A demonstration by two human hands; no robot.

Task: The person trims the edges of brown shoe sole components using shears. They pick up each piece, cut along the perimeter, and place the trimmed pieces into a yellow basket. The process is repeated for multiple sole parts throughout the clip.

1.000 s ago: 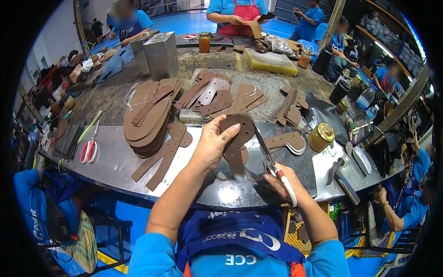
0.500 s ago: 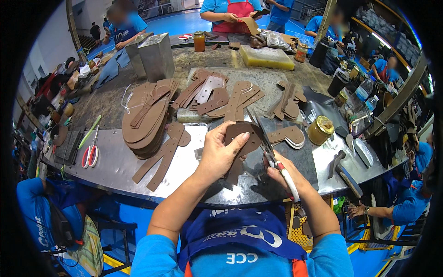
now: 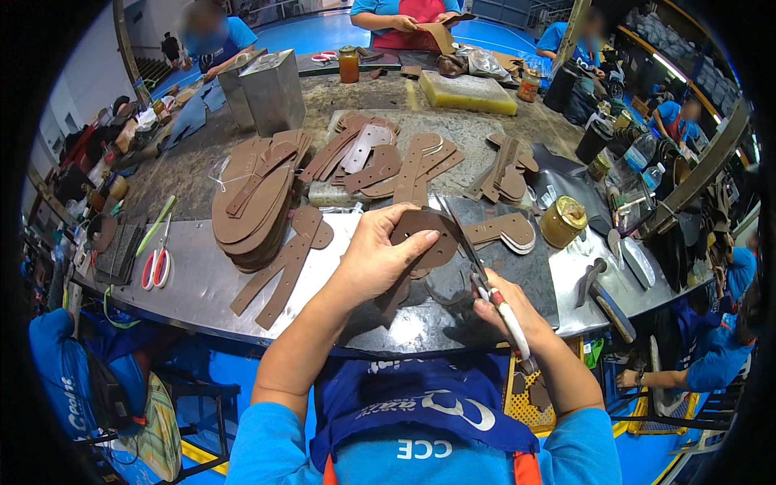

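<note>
My left hand (image 3: 373, 257) is closed on a brown leather piece (image 3: 437, 251) with a rounded end and small punched holes. The thumb lies on its top face. In my right hand (image 3: 521, 301) is a pair of scissors (image 3: 499, 304) with red and white handles. Its long blades lie along the right edge of the leather; how deep they bite is hard to see. A thin curved strip (image 3: 445, 297) hangs just below the piece. To the left lie long brown straps (image 3: 293, 267) and a stack of sole-shaped pieces (image 3: 242, 218).
Several piles of cut leather (image 3: 420, 166) lie beyond my hands. To the right are a glue jar (image 3: 563, 222) and a hammer (image 3: 606, 303). Another pair of scissors (image 3: 158, 267) rests at the left. Metal cans (image 3: 273, 93) and a yellowish block (image 3: 469, 94) stand farther back. Co-workers sit and stand around the table.
The scissors' blades look closer together, and their handles sit slightly lower and farther right. The leather piece has shifted slightly in my left hand. A co-worker's hand at the right has lowered.
</note>
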